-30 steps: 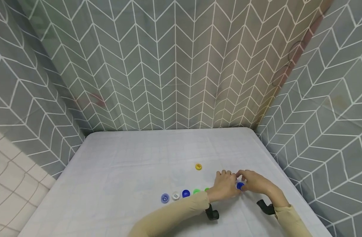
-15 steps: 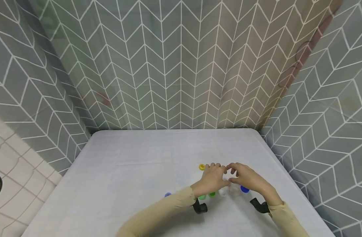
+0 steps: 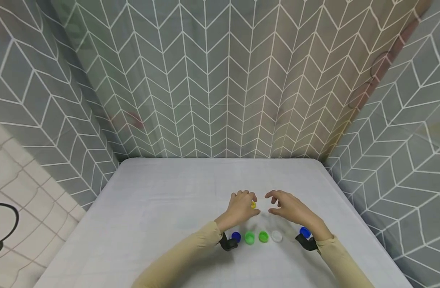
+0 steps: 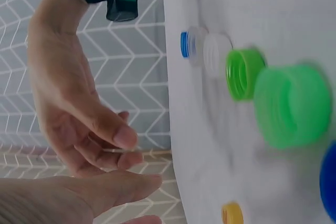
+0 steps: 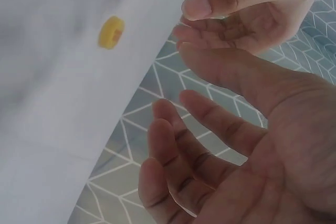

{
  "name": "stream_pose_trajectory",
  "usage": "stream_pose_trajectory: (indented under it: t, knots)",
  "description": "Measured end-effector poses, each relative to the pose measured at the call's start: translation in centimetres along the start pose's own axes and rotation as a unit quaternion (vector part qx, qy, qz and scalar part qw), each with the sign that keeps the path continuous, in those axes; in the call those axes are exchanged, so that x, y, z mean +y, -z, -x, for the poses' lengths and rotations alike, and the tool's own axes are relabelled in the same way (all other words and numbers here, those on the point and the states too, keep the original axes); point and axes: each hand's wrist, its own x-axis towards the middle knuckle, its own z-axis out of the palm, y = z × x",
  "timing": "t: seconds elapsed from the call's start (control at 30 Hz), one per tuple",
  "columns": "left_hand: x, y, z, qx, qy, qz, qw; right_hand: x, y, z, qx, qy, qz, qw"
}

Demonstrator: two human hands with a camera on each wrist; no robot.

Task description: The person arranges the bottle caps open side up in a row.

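Both hands hover over the table with fingers bent loosely and no object visibly held. My left hand (image 3: 238, 207) is nearest the yellow bottle cap (image 3: 254, 205), which shows between its thumb and fingers in the head view. In the right wrist view that yellow cap (image 5: 111, 32) lies on the white cloth, apart from either hand. Facing it from the right is my right hand (image 3: 291, 207), its thumb and fingertips spread apart. Nearer the body runs a row of caps: dark blue (image 3: 236, 237), light green (image 3: 249, 238), green (image 3: 263, 237) and white (image 3: 276, 236).
A blue cap (image 3: 305, 232) sits at the row's right, partly behind the right wrist's black camera (image 3: 306, 241). The left wrist carries another black camera (image 3: 228, 242). White cloth covers the table (image 3: 169, 200), and grey patterned curtains (image 3: 220, 80) enclose its back and sides.
Both hands have moved left and away from the body, off the row of caps to the yellow cap. They have drawn apart, uncovering the green and white caps. The head view has shifted slightly.
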Motion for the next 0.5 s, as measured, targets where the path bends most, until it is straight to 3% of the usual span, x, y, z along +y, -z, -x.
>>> stream_pose_trajectory:
  t: [0.27, 0.5]
  knots:
    - [-2.2, 0.5, -0.7, 0.016, 0.017, 0.018, 0.9996, -0.8, -0.2, -1.6, -0.009, -0.011, 0.007, 1.000]
    - [-3.6, 0.0, -1.6, 0.020, 0.033, 0.009, 0.9992, -1.1, -0.5, -3.2, -0.027, -0.003, 0.008, 1.000]
